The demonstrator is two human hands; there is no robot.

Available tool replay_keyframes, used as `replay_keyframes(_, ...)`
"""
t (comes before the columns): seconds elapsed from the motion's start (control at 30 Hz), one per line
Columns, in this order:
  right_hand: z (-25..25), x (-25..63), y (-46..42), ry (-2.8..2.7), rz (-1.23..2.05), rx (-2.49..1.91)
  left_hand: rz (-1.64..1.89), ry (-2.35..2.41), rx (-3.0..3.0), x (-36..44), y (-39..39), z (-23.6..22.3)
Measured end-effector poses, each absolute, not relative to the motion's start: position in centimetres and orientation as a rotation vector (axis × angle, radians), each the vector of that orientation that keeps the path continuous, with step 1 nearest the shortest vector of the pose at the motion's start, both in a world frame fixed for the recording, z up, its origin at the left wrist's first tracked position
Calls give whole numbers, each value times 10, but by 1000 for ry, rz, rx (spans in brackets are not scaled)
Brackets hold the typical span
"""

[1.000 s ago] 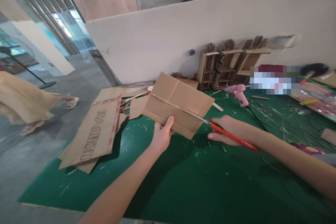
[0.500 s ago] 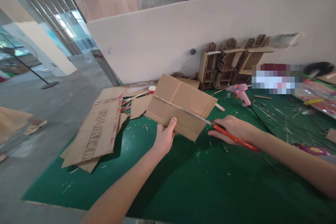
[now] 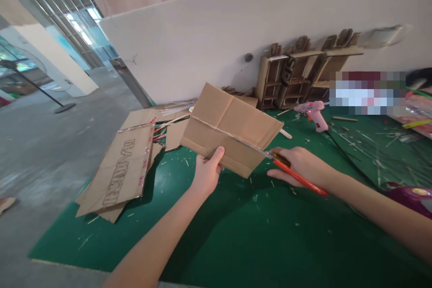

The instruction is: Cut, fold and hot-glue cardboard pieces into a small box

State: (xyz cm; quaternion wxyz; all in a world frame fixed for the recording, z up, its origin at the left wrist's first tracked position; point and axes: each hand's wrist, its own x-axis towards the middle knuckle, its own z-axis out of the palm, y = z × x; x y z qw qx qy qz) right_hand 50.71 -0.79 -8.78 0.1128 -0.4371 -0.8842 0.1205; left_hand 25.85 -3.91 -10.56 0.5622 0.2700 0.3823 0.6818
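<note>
My left hand (image 3: 206,173) grips the near edge of a brown cardboard sheet (image 3: 232,119), thumb on top, holding it tilted above the green mat (image 3: 256,229). My right hand (image 3: 299,166) is closed round an orange-handled cutter (image 3: 297,177). Its thin blade lies across the cardboard along a cut line that runs from the right edge toward the left. The cardboard has a fold crease near its middle.
A stack of flat cardboard pieces (image 3: 124,166) with outlined letters lies at the mat's left end. A pink glue gun (image 3: 315,114) and small cardboard shelf models (image 3: 297,74) stand by the white wall. Scraps litter the mat; a purple object (image 3: 411,195) sits at right.
The person in the tan skirt has walked out of view at the left. The cardboard has lifted slightly, and both hands keep their grip on it and the cutter.
</note>
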Motion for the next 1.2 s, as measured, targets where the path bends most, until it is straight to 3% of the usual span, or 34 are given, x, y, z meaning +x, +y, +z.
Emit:
replay_keyframes(0.17, -87, 518, -6, -2369, 991, -1334, 1609, 872, 535, 254, -39, -102)
replay_keyframes(0.23, -88, 522, -5, -2321, 1061, -1359, 1614, 866, 508, 252, -39, -101)
replay_keyframes(0.43, -81, 520, -12, -2498, 752, -1530, 1638, 884, 502, 247, -37, -100)
replay_keyframes(0.83, -52, 515, -17, -2727, 840, -1374, 1659, 973, 730, 241, -37, -111)
replay_keyframes(1.2, -81, 516, -12, -2729, 537, -1368, 1664, 970, 672, 245, -38, -112)
